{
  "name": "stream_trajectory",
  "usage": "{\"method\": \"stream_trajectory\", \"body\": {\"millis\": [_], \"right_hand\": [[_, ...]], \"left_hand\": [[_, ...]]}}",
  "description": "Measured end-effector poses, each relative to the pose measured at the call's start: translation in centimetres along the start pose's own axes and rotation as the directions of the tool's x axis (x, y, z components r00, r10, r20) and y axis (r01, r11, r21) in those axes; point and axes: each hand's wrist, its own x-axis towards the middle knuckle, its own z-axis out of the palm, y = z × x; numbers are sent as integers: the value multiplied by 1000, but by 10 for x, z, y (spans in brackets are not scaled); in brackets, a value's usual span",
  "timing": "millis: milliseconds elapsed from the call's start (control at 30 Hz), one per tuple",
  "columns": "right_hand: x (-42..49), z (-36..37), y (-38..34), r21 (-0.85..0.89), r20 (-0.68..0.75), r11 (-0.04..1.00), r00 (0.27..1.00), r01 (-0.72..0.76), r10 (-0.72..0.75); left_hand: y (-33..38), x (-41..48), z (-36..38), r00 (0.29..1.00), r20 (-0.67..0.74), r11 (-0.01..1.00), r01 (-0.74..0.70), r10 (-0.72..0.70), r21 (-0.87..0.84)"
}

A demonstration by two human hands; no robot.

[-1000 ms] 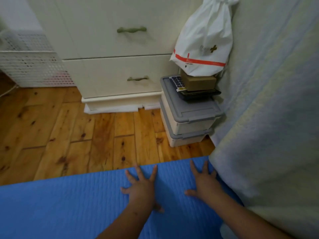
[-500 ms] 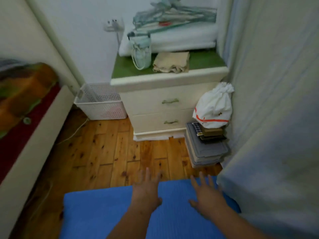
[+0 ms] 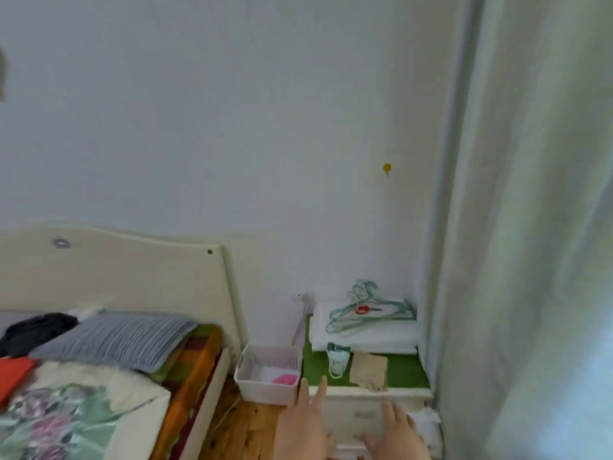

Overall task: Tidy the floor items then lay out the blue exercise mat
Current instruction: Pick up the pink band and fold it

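The view points up at the wall, and the blue exercise mat lies below the frame, out of sight. My left hand (image 3: 303, 426) is raised at the bottom centre, fingers apart, holding nothing. My right hand (image 3: 396, 433) is beside it at the bottom edge, fingers also spread and empty. Both hands appear in front of the cream dresser (image 3: 371, 413) with its green top. No floor items are in either hand.
A white perforated basket (image 3: 268, 376) stands on the wood floor (image 3: 245, 429) between the dresser and the bed (image 3: 99, 376) at left. Hangers (image 3: 365, 313) and a folded cloth (image 3: 368, 370) lie on the dresser. A pale curtain (image 3: 530, 227) fills the right side.
The view has swung up from the floor to the wall. Both hands have lifted off the blue mat, which has dropped out of the frame.
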Motion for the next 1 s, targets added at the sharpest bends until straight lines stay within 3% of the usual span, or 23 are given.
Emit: {"method": "stream_trajectory", "body": {"millis": [100, 200, 367, 800, 1000], "right_hand": [[-41, -21, -52, 68, -61, 995, 996, 68, -64], [-55, -30, -90, -8, -61, 983, 981, 185, -185], [-28, -26, -113, -32, -23, 972, 972, 233, -234], [228, 14, -156, -13, 129, 963, 956, 268, -264], [339, 10, -200, -28, 134, 958, 951, 285, -279]], "left_hand": [[-8, -23, -49, 973, 194, 989, 141, -129, -50], [-31, -33, -80, 967, 186, 984, 176, -176, 18], [-84, -19, -85, 968, 153, 979, 194, -200, 55], [-173, 185, -1, 881, 352, 949, 300, -316, 102], [-232, 294, 12, 864, 356, 932, 352, -357, 79]]}}
